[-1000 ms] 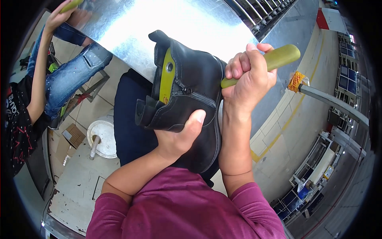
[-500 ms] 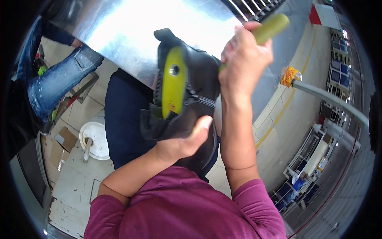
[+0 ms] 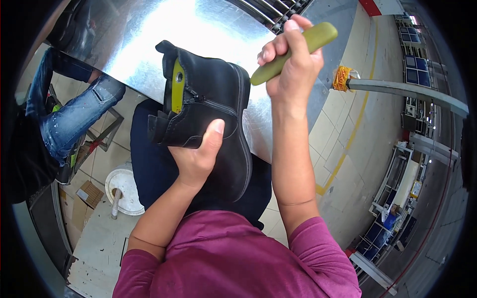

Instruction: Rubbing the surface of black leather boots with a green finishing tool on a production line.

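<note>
My left hand (image 3: 198,158) grips a black ankle boot (image 3: 211,79) around its shaft, thumb on the near side and the other fingers hidden behind it. The boot lies on its side with its opening to the left and its sole to the right. Down in the opening shows a yellow-green shoe last (image 3: 177,92) with a metal-rimmed hole, beside a zipper. My right hand (image 3: 295,67) is closed round a smooth olive-green bar (image 3: 318,37) with rounded ends. The bar's lower tip is close to the sole's edge; I cannot tell whether it touches.
A shiny metal table (image 3: 134,59) lies beyond the boot, with a roller conveyor (image 3: 268,14) at its far edge. A person in jeans (image 3: 82,111) is at the left. A white round lid (image 3: 126,181) stands lower left. A grey rail (image 3: 397,88) extends on the right.
The boot and my left hand have moved left and turned, showing more of the boot's side. My right hand has shifted left with the bar, which has slid into fuller view.
</note>
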A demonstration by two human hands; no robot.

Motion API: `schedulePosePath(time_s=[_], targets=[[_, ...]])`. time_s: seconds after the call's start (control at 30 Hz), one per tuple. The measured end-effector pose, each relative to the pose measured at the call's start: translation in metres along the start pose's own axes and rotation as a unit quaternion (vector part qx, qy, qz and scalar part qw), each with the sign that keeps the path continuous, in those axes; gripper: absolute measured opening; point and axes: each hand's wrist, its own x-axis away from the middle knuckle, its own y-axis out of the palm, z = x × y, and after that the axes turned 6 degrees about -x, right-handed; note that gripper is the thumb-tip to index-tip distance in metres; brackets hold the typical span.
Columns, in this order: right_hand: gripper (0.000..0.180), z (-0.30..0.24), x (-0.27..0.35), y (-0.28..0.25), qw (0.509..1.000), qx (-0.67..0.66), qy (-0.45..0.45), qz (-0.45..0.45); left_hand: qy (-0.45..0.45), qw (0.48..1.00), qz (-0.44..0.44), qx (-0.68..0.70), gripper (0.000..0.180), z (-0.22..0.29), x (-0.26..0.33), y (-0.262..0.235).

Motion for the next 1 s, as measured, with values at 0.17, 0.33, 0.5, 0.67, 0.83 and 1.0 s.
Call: schedulePosePath(time_s=[0.17, 0.33, 0.5, 0.67, 0.83, 1.0], targets=[[0.027, 0.017, 0.009, -0.004, 0.997, -0.015, 0.052, 0.048, -0.003, 1.000, -0.008, -0.008, 0.015, -0.003, -0.001, 0.000], [0.021, 0.025, 0.000, 0.006, 0.996, 0.020, 0.037, 0.074, -0.027, 0.999, 0.037, 0.022, 0.026, 0.003, -0.008, 0.008], [0.019, 0.030, -0.002, 0.018, 0.996, 0.043, -0.031, 0.070, -0.028, 0.999, 0.030, 0.019, 0.023, 0.005, -0.009, 0.005], [0.018, 0.035, -0.001, 0.016, 0.997, 0.005, -0.058, 0.058, -0.030, 0.999, 0.025, 0.016, 0.010, 0.005, -0.009, 0.005], [0.018, 0.042, -0.007, 0.009, 0.996, -0.039, -0.076, -0.011, -0.015, 1.000, 0.020, 0.016, 0.012, 0.003, -0.010, 0.003], [0.032, 0.038, -0.003, 0.009, 0.996, -0.061, -0.061, -0.017, 0.014, 1.000, 0.010, -0.002, 0.016, -0.003, -0.008, 0.002]])
